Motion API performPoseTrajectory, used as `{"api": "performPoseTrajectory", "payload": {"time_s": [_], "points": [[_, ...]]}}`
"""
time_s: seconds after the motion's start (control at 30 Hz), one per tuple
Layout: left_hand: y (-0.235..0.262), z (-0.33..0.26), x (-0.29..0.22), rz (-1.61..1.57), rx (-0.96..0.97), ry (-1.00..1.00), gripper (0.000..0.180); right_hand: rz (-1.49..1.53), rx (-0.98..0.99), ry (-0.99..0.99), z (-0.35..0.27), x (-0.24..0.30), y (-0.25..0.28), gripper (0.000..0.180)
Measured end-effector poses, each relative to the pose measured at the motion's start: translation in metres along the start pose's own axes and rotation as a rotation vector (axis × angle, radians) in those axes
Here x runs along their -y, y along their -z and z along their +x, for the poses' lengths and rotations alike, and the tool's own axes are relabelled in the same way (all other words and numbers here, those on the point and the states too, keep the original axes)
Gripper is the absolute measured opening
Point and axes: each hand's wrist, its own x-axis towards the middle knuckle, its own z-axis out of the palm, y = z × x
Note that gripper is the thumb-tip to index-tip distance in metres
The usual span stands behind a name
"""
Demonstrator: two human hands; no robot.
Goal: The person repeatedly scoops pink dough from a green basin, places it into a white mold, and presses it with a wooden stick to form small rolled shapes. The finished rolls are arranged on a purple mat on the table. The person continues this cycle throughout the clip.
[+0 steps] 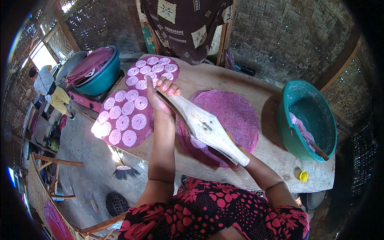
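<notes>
A pale wooden hand press (204, 125) with two handles slants across the middle of the view, above the table. My left hand (163, 94) is closed round its upper left handle, thumb pointing up. At the lower right end is my right hand (247, 152), mostly hidden behind the wood, apparently gripping that handle. Beneath the press lies a round purple cloth-covered mat (236, 108), with a bit of pink dough (197, 143) partly showing at the press's edge. To the left, pink dough spirals (128, 108) cover another round purple mat (146, 130).
More spirals (152, 61) sit on a mat farther back. A green basin (286, 120) holding pink dough and a stick stands right, near a yellow cap (303, 176). A teal tub (106, 76) with stacked purple mats is back left. A person (50, 86) is farther left.
</notes>
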Motion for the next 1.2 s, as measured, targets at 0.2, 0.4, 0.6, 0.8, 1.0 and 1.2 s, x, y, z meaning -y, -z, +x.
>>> {"api": "performPoseTrajectory", "payload": {"time_s": [0.2,0.4,0.6,0.8,1.0,1.2], "points": [[0.001,0.001,0.000,-0.018,0.023,0.018,0.043,-0.141,-0.033,0.207,0.005,-0.018,0.004,0.049],[0.003,0.003,-0.002,-0.060,0.044,0.045,0.046,-0.153,0.002,0.218,-0.008,0.001,0.008,0.049],[0.004,0.018,-0.004,0.041,-0.086,-0.022,0.058,0.701,0.576,-0.475,0.000,0.119,0.068,0.077],[0.060,0.047,0.008,0.019,-0.217,-0.032,0.063,0.148,0.480,-0.658,0.050,0.175,0.088,0.076],[0.147,0.039,0.015,-0.015,-0.480,-0.146,0.057,-0.212,0.457,-0.722,0.086,0.158,0.073,0.085],[0.156,0.032,0.004,-0.092,-0.277,-0.238,0.063,-0.358,0.489,-0.688,0.092,0.166,0.068,0.087]]}}
